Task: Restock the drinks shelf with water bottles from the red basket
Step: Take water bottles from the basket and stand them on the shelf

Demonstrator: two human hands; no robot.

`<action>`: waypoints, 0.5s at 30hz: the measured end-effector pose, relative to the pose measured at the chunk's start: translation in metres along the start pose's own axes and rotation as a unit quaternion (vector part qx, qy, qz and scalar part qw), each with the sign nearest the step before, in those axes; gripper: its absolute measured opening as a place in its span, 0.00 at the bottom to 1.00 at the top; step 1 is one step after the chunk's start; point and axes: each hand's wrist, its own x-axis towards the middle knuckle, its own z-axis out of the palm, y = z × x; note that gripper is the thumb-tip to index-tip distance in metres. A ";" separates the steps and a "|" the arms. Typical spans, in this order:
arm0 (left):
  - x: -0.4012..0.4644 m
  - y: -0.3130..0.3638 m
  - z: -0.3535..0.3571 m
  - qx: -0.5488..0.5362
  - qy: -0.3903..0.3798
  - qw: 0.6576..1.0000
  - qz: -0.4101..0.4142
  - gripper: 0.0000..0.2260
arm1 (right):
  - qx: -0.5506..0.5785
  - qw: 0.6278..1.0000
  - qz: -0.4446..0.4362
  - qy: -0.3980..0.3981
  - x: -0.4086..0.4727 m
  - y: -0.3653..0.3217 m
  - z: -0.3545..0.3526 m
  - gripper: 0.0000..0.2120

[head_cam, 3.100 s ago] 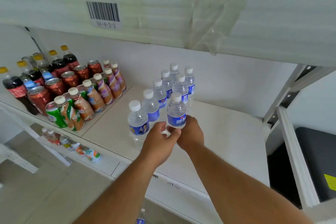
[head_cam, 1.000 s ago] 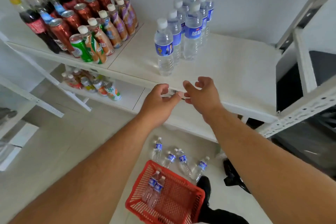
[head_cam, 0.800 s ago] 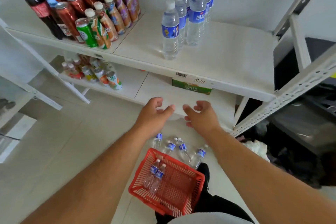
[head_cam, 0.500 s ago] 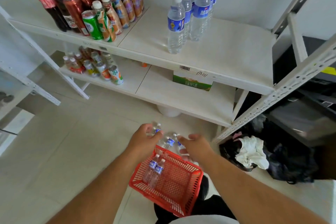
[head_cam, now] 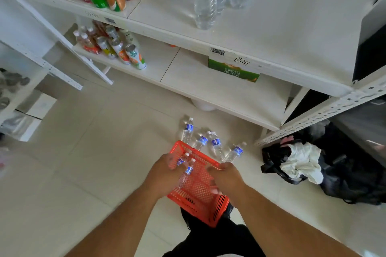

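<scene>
Your left hand (head_cam: 165, 175) and right hand (head_cam: 226, 179), grip unclear, flank the red basket (head_cam: 198, 192); its water bottles (head_cam: 186, 173) lie lengthwise away, nearer your left.

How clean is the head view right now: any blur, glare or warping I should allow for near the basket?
Head view: motion blur smears both hands, left and right, and the two bottles in the red basket, so grips are unclear; wide-angle warping bends the shelf edges; soft daylight, mild sheen on the floor, no harsh glare.
</scene>
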 end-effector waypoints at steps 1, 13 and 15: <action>0.001 -0.003 0.004 0.002 0.003 1.000 -0.005 0.11 | -0.004 1.000 0.005 -0.007 0.005 0.003 -0.001 0.09; 0.044 -0.060 0.018 0.025 -0.016 0.999 -0.039 0.10 | 0.013 0.997 0.076 0.018 0.064 0.037 0.015 0.10; 0.061 -0.074 0.019 0.044 -0.032 0.998 -0.038 0.07 | 0.026 0.996 0.077 0.033 0.076 0.044 0.022 0.08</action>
